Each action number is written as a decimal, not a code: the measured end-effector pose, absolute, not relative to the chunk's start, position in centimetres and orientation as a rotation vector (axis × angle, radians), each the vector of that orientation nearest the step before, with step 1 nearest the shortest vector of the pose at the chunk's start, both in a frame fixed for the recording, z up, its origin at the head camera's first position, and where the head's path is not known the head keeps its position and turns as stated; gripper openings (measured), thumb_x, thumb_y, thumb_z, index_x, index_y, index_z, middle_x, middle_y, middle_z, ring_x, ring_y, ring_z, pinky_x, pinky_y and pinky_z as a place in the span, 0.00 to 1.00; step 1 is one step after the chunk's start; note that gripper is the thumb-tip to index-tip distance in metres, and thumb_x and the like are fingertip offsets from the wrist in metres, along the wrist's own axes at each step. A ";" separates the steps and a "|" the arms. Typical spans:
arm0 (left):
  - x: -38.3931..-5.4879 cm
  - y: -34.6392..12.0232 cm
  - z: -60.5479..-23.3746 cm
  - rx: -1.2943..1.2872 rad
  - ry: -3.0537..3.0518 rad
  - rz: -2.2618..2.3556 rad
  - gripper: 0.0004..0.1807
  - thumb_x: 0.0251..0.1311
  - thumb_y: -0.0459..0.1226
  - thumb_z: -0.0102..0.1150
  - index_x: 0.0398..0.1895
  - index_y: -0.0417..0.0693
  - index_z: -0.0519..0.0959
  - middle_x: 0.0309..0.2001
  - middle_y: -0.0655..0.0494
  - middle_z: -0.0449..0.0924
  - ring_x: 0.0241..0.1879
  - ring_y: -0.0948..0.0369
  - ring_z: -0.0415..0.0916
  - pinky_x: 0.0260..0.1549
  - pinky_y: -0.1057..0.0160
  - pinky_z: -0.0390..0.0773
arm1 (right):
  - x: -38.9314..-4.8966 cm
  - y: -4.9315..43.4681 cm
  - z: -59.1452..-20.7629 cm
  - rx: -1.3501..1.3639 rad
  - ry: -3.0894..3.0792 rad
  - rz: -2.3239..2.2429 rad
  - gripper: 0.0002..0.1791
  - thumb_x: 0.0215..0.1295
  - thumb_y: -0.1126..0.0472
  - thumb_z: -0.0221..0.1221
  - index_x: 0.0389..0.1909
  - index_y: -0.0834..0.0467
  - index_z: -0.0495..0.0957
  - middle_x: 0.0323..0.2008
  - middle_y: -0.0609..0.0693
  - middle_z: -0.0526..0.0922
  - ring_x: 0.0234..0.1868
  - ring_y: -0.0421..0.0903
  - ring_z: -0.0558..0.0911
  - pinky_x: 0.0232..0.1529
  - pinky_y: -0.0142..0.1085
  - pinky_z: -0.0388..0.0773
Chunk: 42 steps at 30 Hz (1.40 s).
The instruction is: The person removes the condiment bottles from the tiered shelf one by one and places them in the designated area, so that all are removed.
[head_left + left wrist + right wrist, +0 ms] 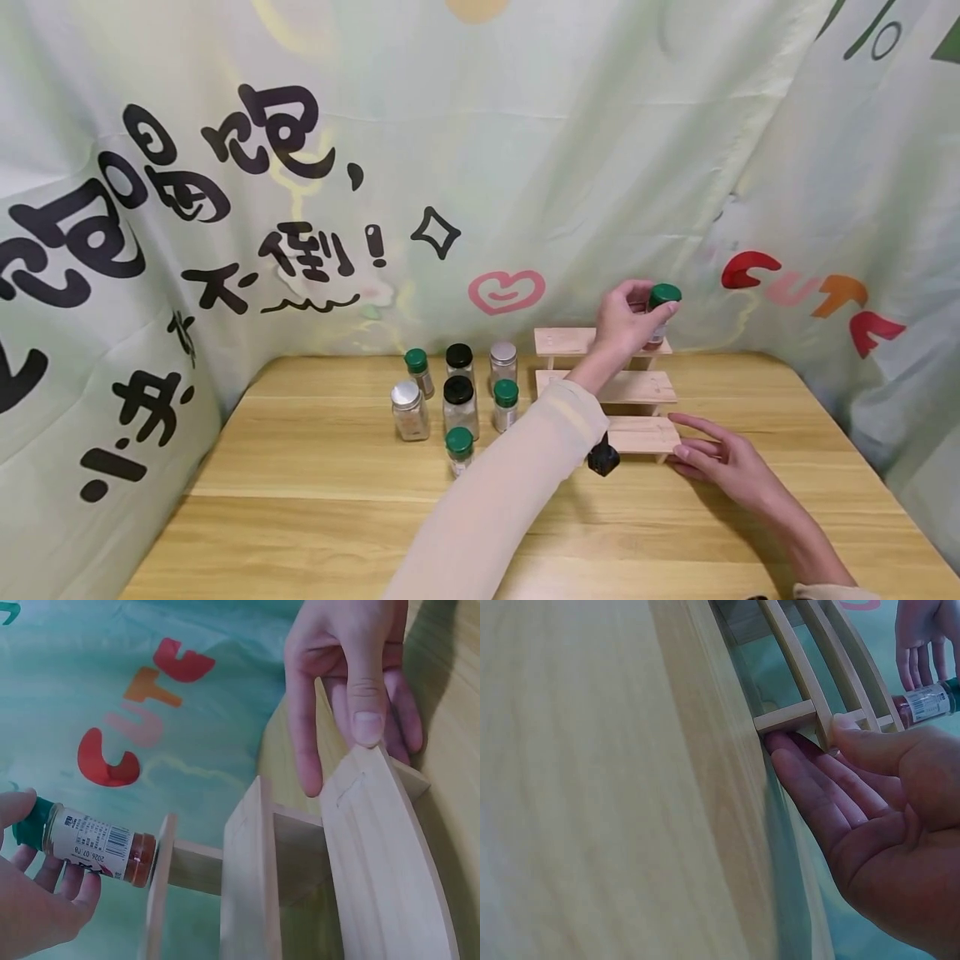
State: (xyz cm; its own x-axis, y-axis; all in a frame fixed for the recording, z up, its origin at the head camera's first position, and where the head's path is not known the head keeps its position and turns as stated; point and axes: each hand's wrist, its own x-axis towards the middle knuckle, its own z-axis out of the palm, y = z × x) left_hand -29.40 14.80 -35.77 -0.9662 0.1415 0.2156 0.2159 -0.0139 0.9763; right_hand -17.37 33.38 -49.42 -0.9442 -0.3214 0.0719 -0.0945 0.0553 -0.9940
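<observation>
My left hand (624, 323) grips a small spice jar (91, 841) with a green cap, white label and reddish contents. Its base is right at the top tier's right end on a three-tier wooden rack (643, 435). In the left wrist view, fingers and thumb wrap the cap and upper side of this jar. Down at the lowest tier, my right hand (726, 463) holds the rack's right front corner. The right wrist view shows that thumb (866, 744) on the tier's edge, the other fingers beneath it by the leg.
Left of the rack stand several more jars: green-capped ones such as this front jar (460, 450), two black-capped jars (461, 408), and two silver-lidded jars (409, 412). A printed cloth (480, 183) hangs behind the wooden table (315, 533). A small black object (603, 458) is by the left sleeve.
</observation>
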 end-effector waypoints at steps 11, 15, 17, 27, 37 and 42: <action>-28.3 13.5 -34.3 -0.539 -2.186 -2.060 0.17 0.61 0.37 0.74 0.52 0.47 0.82 0.41 0.63 0.82 0.39 0.69 0.78 0.41 0.76 0.79 | -17.4 33.6 -49.5 -0.473 2.122 -2.015 0.27 0.77 0.73 0.52 0.74 0.59 0.67 0.48 0.50 0.88 0.48 0.46 0.88 0.48 0.38 0.86; -27.7 13.0 -34.0 -0.587 -2.197 -2.072 0.17 0.61 0.36 0.73 0.52 0.47 0.82 0.41 0.64 0.82 0.39 0.70 0.78 0.41 0.76 0.79 | -17.4 33.6 -49.7 -0.502 2.093 -2.046 0.27 0.76 0.74 0.51 0.73 0.57 0.69 0.47 0.51 0.89 0.48 0.46 0.88 0.48 0.38 0.86; -27.4 12.7 -33.9 -0.611 -2.202 -2.073 0.17 0.61 0.36 0.73 0.53 0.47 0.82 0.41 0.65 0.81 0.39 0.71 0.77 0.41 0.76 0.79 | -17.4 33.7 -49.7 -0.508 2.088 -2.054 0.27 0.76 0.75 0.51 0.73 0.57 0.69 0.47 0.51 0.89 0.48 0.47 0.88 0.48 0.38 0.86; -26.2 10.4 -33.8 -0.771 -2.193 -2.101 0.19 0.64 0.37 0.71 0.56 0.46 0.80 0.43 0.65 0.81 0.41 0.71 0.77 0.44 0.74 0.80 | -17.4 33.6 -49.6 -0.498 2.103 -2.033 0.27 0.77 0.74 0.52 0.73 0.58 0.68 0.47 0.50 0.89 0.48 0.47 0.88 0.48 0.38 0.86; -25.0 9.1 -33.6 -0.795 -2.152 -2.148 0.18 0.64 0.37 0.71 0.55 0.47 0.81 0.43 0.67 0.81 0.42 0.71 0.78 0.46 0.72 0.80 | -17.6 33.7 -49.7 -0.508 2.093 -2.034 0.27 0.77 0.74 0.52 0.73 0.57 0.68 0.47 0.56 0.88 0.48 0.47 0.88 0.48 0.38 0.86; -23.8 8.4 -33.0 -0.853 -2.104 -2.160 0.19 0.64 0.35 0.70 0.56 0.45 0.80 0.43 0.66 0.81 0.42 0.71 0.80 0.44 0.71 0.83 | -17.4 33.6 -49.5 -0.497 2.097 -2.033 0.27 0.77 0.73 0.52 0.73 0.57 0.68 0.47 0.54 0.89 0.48 0.46 0.88 0.48 0.38 0.86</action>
